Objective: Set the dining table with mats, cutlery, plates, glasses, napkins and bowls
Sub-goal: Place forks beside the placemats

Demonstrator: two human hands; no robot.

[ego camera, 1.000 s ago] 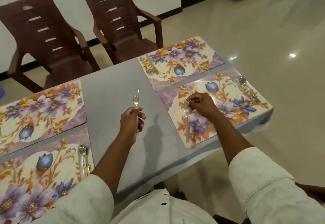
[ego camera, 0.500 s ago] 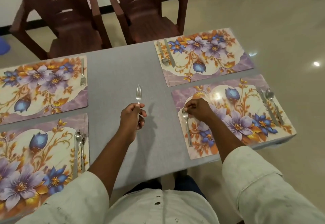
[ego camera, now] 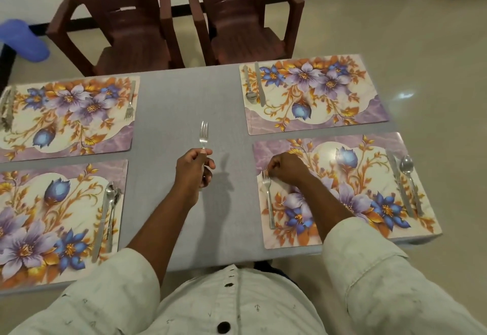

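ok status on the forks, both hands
Left hand grips spare fork upright over bare table. Right hand pinches fork lying on near right mat. Nothing in the way.

Table plain grey. Four mats cream, printed with purple and blue flowers, orange-gold leaves, lilac marbled corner. Cutlery silver. Chairs dark brown. Sleeves off-white, speckled. Floor beige

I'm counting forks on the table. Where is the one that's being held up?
In the head view, the fork stands upright in the left hand, above the bare grey table between the left and right mats.
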